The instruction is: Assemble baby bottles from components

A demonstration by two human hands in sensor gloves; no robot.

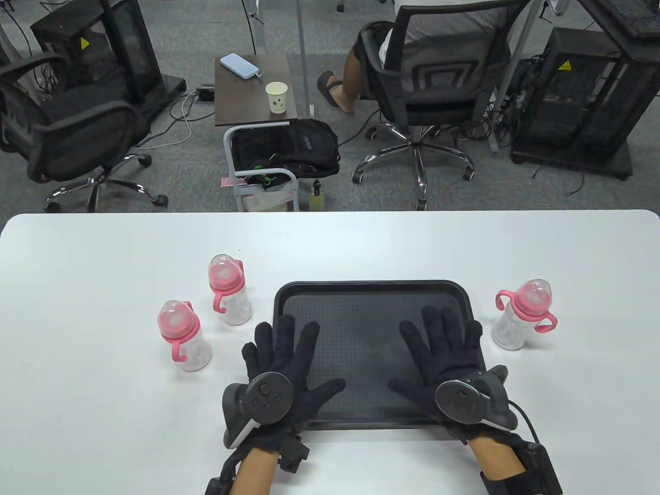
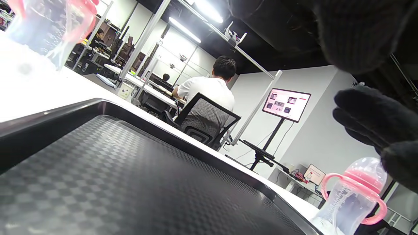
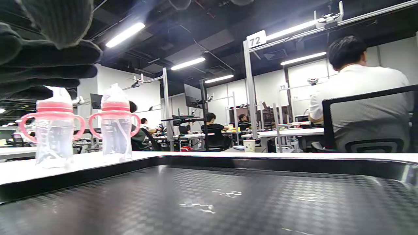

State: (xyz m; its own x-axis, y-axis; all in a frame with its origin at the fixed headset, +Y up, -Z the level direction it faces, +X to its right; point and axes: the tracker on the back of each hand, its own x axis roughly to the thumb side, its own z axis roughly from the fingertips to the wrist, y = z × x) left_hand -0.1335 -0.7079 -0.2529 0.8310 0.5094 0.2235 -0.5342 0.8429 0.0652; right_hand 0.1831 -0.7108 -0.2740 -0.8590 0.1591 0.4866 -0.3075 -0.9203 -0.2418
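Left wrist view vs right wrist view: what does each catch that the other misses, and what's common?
Only the left wrist view shows the clear baby bottle with pink handles right of the tray, plus a wall screen.

Only the right wrist view shows the two clear pink-handled bottles left of the tray standing side by side, and a "72" sign.

Both share the black textured plastic tray, the white table, black-gloved fingers, and a seated man in a white shirt.

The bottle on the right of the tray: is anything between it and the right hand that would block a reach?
Nothing visible does. The right hand lies flat on the black tray, and the bottle stands upright on the white table just outside the tray's right rim. Only that low rim lies between them.
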